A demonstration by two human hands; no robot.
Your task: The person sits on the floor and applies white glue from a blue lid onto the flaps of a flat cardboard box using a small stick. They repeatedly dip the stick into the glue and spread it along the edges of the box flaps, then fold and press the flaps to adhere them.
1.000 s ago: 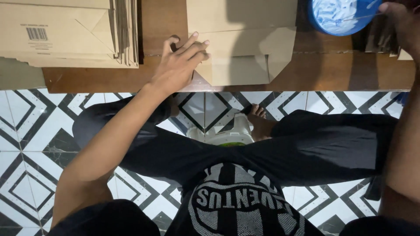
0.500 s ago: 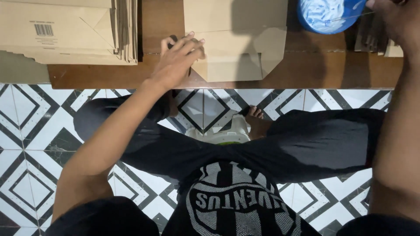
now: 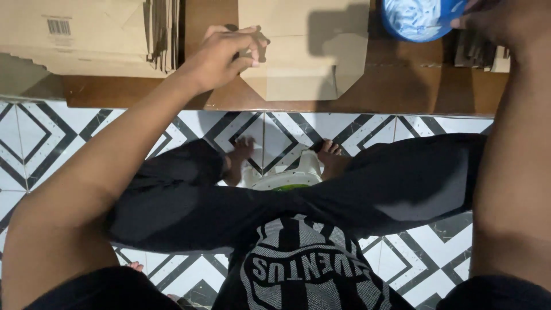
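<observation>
From my feed I look straight down at a low wooden table (image 3: pixel 402 92) running across the top of the view. My left hand (image 3: pixel 221 54) sits at about 11 o'clock, fingers curled and pressing on the left edge of a flat, unfolded cardboard box blank (image 3: pixel 304 51) lying at 12 o'clock on the table; the fingertips pinch narrowly at its flap, touching it. A stack of flattened cardboard sheets (image 3: pixel 92 34) lies at 10 o'clock, just beside that hand.

My right hand (image 3: pixel 499 23) is up at 1 o'clock, at the rim of a blue bowl (image 3: pixel 416 20) holding something white; the fingers touch the bowl's right edge, but I cannot tell how tightly they close, since most of the hand is cut off by the frame. More folded cardboard pieces (image 3: pixel 479 54) rest just below that hand.

Below the table, black-and-white patterned floor tiles (image 3: pixel 51 138) spread out, with my crossed legs in black trousers (image 3: pixel 373 189) across the middle and a pale plastic stool (image 3: pixel 287 178) between the bare feet.
</observation>
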